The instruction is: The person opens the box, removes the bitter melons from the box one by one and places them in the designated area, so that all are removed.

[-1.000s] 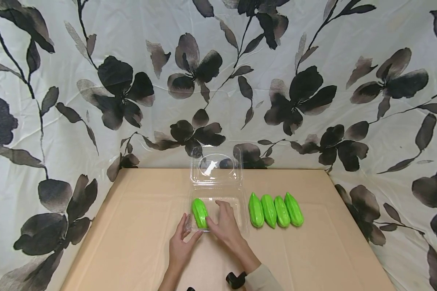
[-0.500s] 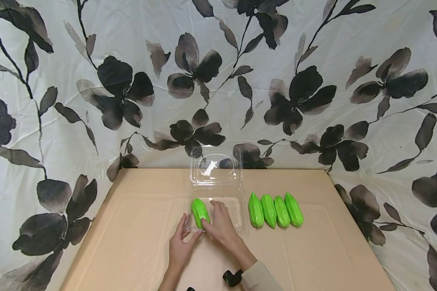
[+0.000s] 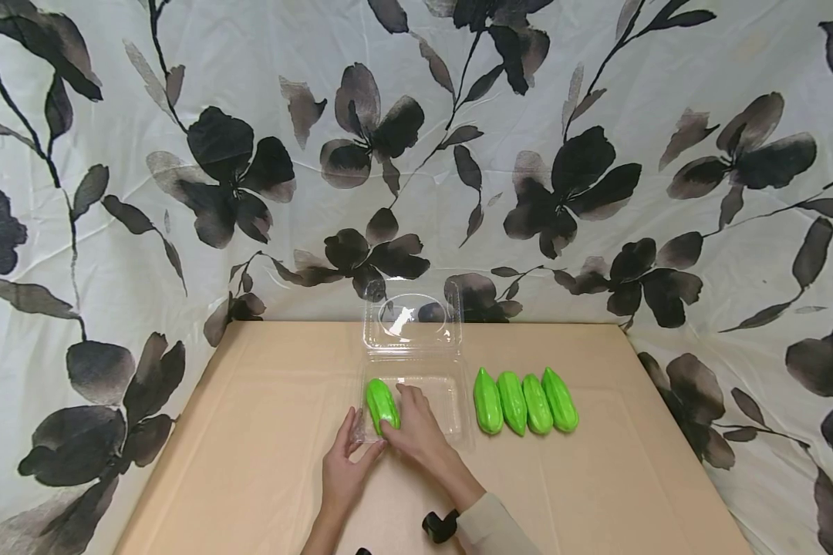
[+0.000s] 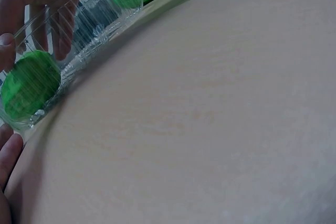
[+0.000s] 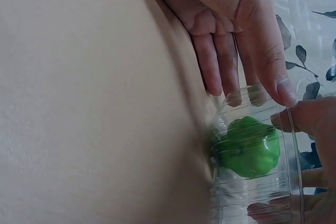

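Note:
A clear plastic clamshell container (image 3: 451,405) lies with its lid (image 3: 413,327) raised at the back. Inside, against its left side, is one glossy green toy cucumber (image 3: 380,401); its ridged end (image 5: 249,148) shows through the wall in the right wrist view. My left hand (image 3: 345,469) holds the front left corner, thumb on the front and fingers along the side. My right hand (image 3: 422,432) reaches into the container from the right. Its thumb is at the toy cucumber's near end, while the fingers (image 4: 63,32) extend down inside, apart from it.
Several more green toy cucumbers (image 3: 525,402) lie in a row to the right of the container. All this stands on a tan tabletop (image 3: 271,401), with a floral cloth (image 3: 486,177) hanging behind and at the sides.
My right hand has moved slightly left inside the container, bringing its thumb to the toy cucumber's near end. The left hand, container and row of toy cucumbers look unmoved.

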Tool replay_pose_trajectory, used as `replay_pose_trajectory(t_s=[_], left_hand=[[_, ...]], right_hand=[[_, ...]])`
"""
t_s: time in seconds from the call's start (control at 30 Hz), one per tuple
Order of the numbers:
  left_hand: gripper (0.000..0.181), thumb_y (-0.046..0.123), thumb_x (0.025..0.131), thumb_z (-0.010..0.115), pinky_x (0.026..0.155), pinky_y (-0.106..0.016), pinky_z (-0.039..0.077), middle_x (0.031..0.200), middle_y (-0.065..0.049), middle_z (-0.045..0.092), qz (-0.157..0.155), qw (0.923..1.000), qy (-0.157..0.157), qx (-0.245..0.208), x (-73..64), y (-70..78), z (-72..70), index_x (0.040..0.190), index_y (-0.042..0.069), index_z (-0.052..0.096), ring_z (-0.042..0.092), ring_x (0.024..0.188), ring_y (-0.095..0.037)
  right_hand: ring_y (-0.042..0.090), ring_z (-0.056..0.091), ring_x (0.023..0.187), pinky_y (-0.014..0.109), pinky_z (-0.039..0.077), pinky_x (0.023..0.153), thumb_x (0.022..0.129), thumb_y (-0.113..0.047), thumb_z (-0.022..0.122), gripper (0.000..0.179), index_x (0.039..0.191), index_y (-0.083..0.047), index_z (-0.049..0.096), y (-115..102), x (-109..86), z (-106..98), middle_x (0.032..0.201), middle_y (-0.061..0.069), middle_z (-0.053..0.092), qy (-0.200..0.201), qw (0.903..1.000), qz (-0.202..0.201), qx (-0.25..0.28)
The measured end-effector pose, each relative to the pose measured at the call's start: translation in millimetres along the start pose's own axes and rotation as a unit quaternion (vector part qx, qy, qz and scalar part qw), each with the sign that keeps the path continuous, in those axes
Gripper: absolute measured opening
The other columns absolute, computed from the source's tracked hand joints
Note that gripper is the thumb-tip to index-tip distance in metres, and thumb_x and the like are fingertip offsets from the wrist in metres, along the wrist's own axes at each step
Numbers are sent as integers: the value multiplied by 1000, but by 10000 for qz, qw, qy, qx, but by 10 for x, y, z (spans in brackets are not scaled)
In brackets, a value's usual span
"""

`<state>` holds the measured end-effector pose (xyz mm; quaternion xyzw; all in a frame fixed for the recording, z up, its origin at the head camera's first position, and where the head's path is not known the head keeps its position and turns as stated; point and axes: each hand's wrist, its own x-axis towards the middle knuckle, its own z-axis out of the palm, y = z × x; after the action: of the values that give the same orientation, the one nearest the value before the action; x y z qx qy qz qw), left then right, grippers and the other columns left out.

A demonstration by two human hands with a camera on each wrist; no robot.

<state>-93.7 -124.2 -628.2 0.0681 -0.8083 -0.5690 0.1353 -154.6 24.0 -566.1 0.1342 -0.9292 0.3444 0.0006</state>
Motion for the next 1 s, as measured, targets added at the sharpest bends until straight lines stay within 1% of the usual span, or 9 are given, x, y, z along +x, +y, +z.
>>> replay_pose_trajectory(t_s=[0.17,0.4,0.5,0.57,0.73,0.87,1.0], left_hand=[[85,35,82,83,99,-31,59,152,-6,51,-15,10000,-12,-10,-4,-2,-1,153,15,40,62,127,-27],[86,34,81,84,99,-31,60,151,-8,52,-28,10000,-26,-21,-6,-8,-3,153,14,41,66,121,-27],[86,33,81,84,98,-30,60,151,-8,52,-12,10000,-14,-45,-5,-11,-2,153,14,41,67,119,-27],[86,32,81,84,98,-30,60,151,-8,52,-12,10000,-12,-50,-6,-10,-1,153,13,41,68,118,-28],[85,31,81,84,97,-32,61,150,-9,52,25,10000,9,-5,-12,-5,3,153,12,42,69,116,-29],[85,31,81,84,97,-31,60,150,-8,53,28,10000,24,-36,-9,-2,5,152,13,42,68,117,-27],[85,31,81,84,97,-29,60,151,-8,52,7,10000,29,-11,-5,0,2,152,14,42,67,119,-27]], right_hand=[[37,60,120,47,59,100,83,-31,73,75,144,1,44,4,20,23,139,24,53,-102,9999,-13,-55],[34,62,114,45,60,97,83,-31,73,71,141,3,48,9,41,46,135,24,55,-189,9996,-128,-140],[29,63,108,41,62,93,83,-30,72,69,139,4,50,5,45,49,132,22,57,-228,9995,-138,-186],[26,64,102,37,63,86,83,-30,72,68,138,4,51,2,49,52,130,21,58,-236,9994,-145,-202],[20,62,90,28,60,73,83,-28,73,64,136,3,53,-11,58,58,125,18,59,-273,9992,-161,-251],[18,61,86,25,58,69,84,-28,72,61,134,4,54,-29,62,58,121,17,60,-293,9990,-170,-299],[18,61,86,25,58,68,85,-28,72,61,134,4,54,-38,64,59,120,17,61,-326,9989,-120,-329]])
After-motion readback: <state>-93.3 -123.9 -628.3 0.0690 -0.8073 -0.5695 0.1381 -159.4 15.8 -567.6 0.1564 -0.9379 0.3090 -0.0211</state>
